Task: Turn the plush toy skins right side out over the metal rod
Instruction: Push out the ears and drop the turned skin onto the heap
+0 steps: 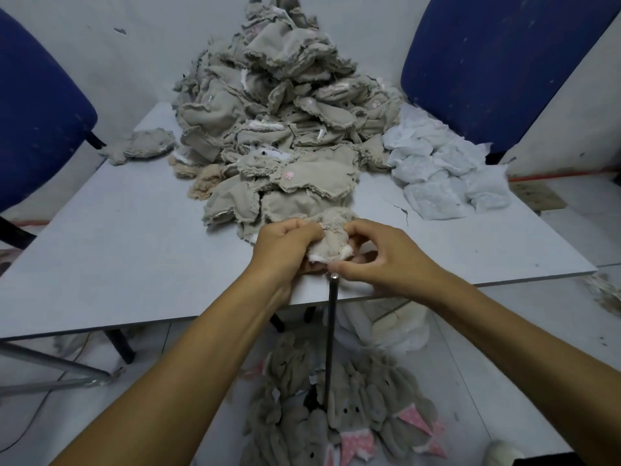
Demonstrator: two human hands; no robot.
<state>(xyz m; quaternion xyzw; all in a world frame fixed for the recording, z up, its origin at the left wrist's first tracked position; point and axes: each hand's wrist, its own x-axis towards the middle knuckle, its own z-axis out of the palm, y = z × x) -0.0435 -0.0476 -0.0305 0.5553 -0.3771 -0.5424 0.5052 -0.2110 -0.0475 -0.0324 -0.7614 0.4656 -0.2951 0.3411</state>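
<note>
A grey-beige plush skin (331, 242), inside out with frayed seams and white fluff at its edge, is held just above the tip of an upright metal rod (331, 331) at the table's near edge. My left hand (285, 247) grips its left side. My right hand (386, 255) pinches its right side and lower edge near the rod's top. A big pile of inside-out skins (282, 129) rises behind on the table. Turned skins with pink ears (339, 408) lie on the floor around the rod's base.
The pale grey table (117, 237) carries white fabric pouches (443, 169) at back right and a loose skin (141, 146) at back left. Blue chairs stand at left (37, 105) and right (497, 62). White fabric (386, 327) lies under the table.
</note>
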